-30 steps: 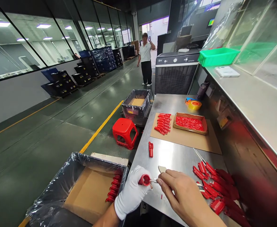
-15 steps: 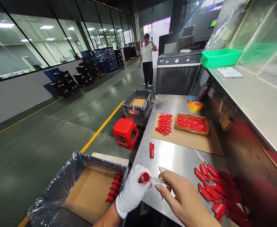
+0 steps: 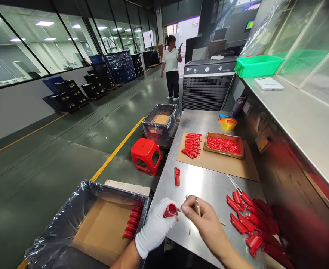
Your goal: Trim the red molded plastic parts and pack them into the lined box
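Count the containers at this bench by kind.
Lined cartons: 2
Green crate: 1
Cardboard tray: 1
Total: 4

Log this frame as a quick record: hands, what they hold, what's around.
left hand: white glove, holds a red plastic part
right hand: bare, pinches a small tool
surface: steel table
right of hands: pile of red parts
left of hands: plastic-lined cardboard box, red parts inside
farther along table: tray of red pieces on a cardboard sheet
background: standing co-worker
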A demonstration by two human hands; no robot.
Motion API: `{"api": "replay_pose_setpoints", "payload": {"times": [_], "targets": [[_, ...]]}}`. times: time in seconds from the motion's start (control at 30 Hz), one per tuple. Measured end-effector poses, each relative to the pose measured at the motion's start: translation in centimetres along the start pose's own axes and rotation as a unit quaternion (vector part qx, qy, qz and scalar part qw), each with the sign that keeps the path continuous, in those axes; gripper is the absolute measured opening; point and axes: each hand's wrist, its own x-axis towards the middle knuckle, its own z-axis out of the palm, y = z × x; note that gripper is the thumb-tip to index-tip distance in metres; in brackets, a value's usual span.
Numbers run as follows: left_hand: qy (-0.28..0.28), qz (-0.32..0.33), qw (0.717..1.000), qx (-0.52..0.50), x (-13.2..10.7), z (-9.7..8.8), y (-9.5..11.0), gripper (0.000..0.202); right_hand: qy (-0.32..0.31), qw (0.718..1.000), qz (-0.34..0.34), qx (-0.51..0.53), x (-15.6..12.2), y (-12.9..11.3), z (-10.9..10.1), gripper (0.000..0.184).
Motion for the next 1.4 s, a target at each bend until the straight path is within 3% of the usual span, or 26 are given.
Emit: {"api": "replay_pose_setpoints", "payload": {"times": [0.17, 0.37, 0.53, 0.7, 0.87, 1.03, 1.1, 1.2, 1.27, 1.4], "targets": [[-0.003, -0.014, 1.0, -0.027, -0.1, -1.1, -1.1, 0.022, 0.06, 0.983, 0.03, -0.169, 1.7, 4.0, -3.3, 0.048], [0.005, -0.017, 0.999, -0.033, -0.1, -1.6, -2.1, 0.026, -0.004, 0.955, 0.072, -0.287, 1.6, 7.1, -3.1, 0.035], [0.016, -0.065, 0.99, -0.121, 0.0, -2.2, -2.7, 0.039, -0.018, 0.904, 0.135, -0.406, 3.1, 9.9, -3.8, 0.014], [0.076, -0.125, 0.925, -0.351, 0.7, -2.6, -3.2, 0.056, -0.046, 0.856, 0.185, -0.481, 5.6, 13.1, -3.7, 0.016], [0.085, -0.143, 0.863, -0.477, 1.2, -3.4, -4.3, 0.039, -0.066, 0.82, 0.198, -0.533, 8.1, 14.7, -2.2, 0.016], [0.144, -0.191, 0.786, -0.57, 1.5, -4.0, -4.7, 0.027, -0.079, 0.787, 0.232, -0.566, 7.7, 15.6, -2.9, 0.024], [0.161, -0.209, 0.755, -0.6, 1.8, -4.1, -4.8, 0.03, -0.088, 0.787, 0.235, -0.564, 7.0, 15.9, -3.2, 0.026], [0.102, -0.215, 0.734, -0.636, 2.6, -4.1, -5.3, 0.036, -0.088, 0.803, 0.225, -0.545, 6.3, 16.2, -3.0, 0.022], [0.068, -0.207, 0.731, -0.646, 3.1, -4.1, -5.7, 0.042, -0.082, 0.822, 0.216, -0.521, 6.1, 15.8, -2.4, 0.018], [0.078, -0.199, 0.737, -0.642, 3.4, -3.8, -6.1, 0.048, -0.072, 0.881, 0.163, -0.437, 5.4, 12.6, -0.7, 0.02]]}}
